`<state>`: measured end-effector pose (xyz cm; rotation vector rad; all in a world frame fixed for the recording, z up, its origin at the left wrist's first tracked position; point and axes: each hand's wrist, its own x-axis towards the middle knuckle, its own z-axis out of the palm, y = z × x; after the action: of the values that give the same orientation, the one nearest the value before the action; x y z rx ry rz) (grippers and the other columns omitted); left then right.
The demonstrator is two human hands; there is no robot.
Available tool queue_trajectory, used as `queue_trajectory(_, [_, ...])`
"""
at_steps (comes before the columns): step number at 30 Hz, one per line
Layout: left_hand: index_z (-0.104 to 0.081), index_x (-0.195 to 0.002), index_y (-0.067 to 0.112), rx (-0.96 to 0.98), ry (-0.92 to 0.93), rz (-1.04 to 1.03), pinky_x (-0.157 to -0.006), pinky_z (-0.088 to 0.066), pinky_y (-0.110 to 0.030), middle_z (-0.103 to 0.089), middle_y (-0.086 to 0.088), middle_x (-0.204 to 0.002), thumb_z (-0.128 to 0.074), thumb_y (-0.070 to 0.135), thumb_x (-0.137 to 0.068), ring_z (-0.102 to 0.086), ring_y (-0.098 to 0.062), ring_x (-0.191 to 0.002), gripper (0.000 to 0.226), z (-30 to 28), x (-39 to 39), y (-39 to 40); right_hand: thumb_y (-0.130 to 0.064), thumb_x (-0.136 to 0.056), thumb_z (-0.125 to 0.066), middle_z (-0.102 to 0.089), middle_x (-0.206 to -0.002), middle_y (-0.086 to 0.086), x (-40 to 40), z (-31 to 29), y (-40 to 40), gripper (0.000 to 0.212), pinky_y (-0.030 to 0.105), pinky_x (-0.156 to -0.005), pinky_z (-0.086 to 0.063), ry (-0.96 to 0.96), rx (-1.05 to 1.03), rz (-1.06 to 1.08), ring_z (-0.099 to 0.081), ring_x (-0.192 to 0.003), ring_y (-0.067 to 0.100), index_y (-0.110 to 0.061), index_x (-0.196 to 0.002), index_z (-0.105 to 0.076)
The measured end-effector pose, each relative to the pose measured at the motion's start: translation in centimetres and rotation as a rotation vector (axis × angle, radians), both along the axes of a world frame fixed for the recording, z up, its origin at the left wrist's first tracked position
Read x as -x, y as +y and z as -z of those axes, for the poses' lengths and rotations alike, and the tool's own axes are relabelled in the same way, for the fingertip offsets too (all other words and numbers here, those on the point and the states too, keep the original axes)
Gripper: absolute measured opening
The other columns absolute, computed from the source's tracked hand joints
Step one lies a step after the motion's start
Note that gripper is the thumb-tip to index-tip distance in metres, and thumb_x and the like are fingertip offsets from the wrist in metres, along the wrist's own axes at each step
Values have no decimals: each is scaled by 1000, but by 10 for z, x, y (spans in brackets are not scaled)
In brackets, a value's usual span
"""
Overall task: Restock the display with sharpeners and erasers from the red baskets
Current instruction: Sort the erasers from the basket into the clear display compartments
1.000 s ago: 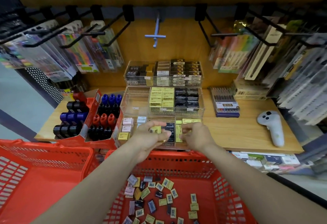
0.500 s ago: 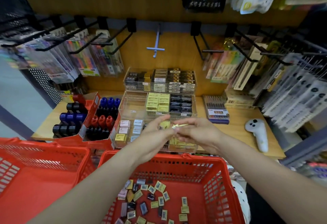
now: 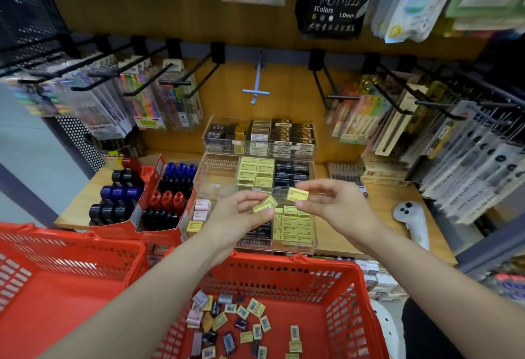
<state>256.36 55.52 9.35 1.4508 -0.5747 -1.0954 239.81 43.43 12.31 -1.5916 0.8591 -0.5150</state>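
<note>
partway through, the left hand (image 3: 241, 214) and right hand (image 3: 338, 208) each pinch a yellow eraser (image 3: 297, 194) over the part-filled clear display tray (image 3: 292, 245), many erasers still in the red basket (image 3: 284, 270).

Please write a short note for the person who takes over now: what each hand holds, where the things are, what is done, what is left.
Left hand: pinches one yellow eraser.
Right hand: pinches a second yellow eraser. Both hang above the clear display trays.
Done: the front right compartment already holds rows of yellow erasers; the middle tray also has yellow ones.
Left: place these two, then sort the mixed erasers lying in the right red basket. The left red basket shows no items in the visible part.
</note>
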Motion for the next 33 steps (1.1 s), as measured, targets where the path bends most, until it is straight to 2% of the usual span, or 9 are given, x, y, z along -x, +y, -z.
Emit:
queue_trajectory(3, [-75,-98,27,29,-96,0,-78,-52,-16,-71,10,-106,-84,8,-73,-69,0,-91,33,-4,-1,3,-8,-74,-83,-75,-96,-12,0,-3,3,31,15,-72,-55,-3,48,3,-71,-90,4,-34,-87,-76])
queue_trajectory(5, [-76,-92,33,30,-151,6,-72,-47,-12,-69,16,-109,-86,10,-70,-68,4,-90,34,-6,-1,5,-6,-75,-82,-76,-93,-8,-1,-4,6,30,16,-72,-56,-26,30,21,-72,-87,8,-29,-93,-76])
queue_trajectory(8, [-74,-91,34,45,-232,13,-82,-48,-20,-67,17,-112,-88,14,-68,-66,-3,-100,34,-7,2,5,-3,-82,-74,-72,-100,9,-3,-4,11,28,29,-73,-60,-152,-197,55,-74,-88,23,-10,-109,-71])
queue_trajectory(12, [-73,-94,27,145,-387,89,-85,-53,-20,-72,17,-102,-87,9,-69,-67,-1,-97,34,-11,8,3,-2,-86,-69,-71,-103,18,-8,-2,21,25,34,-71,-61,-225,-395,87,-74,-90,29,-5,-111,-67])
queue_trajectory(17, [-68,-95,19,162,-420,114,-86,-53,-22,-74,9,-98,-87,7,-69,-69,-6,-96,34,-12,3,2,-4,-85,-71,-74,-96,18,-11,-3,24,23,28,-70,-61,-236,-375,93,-74,-88,28,-5,-108,-67])
queue_trajectory(21, [-62,-86,13,175,-434,165,-91,-56,-37,-75,3,-93,-83,0,-72,-72,-15,-93,28,-11,2,4,-7,-82,-76,-74,-93,19,-12,-4,24,22,27,-69,-61,-204,-339,95,-74,-85,27,-5,-103,-69])
queue_trajectory(26, [-62,-81,19,149,-537,221,-87,-58,-35,-74,6,-89,-83,4,-73,-71,-8,-92,27,-10,1,7,-10,-77,-80,-74,-91,19,-9,-1,24,24,29,-71,-61,-141,-270,49,-74,-83,28,-4,-99,-71])
queue_trajectory(30, [-64,-89,12,142,-409,166,-84,-58,-28,-75,6,-100,-82,5,-75,-72,-13,-93,24,-16,-1,8,-7,-77,-80,-76,-87,4,-7,-6,22,22,24,-68,-59,-147,-71,44,-75,-79,20,-14,-96,-73])
queue_trajectory(33, [-65,-104,4,128,-45,33,-78,-58,-25,-73,-14,-103,-74,7,-83,-73,-24,-91,23,-23,-6,9,-10,-77,-81,-75,-90,0,-4,-12,16,25,21,-71,-58,-129,185,45,-74,-78,12,-29,-92,-73])
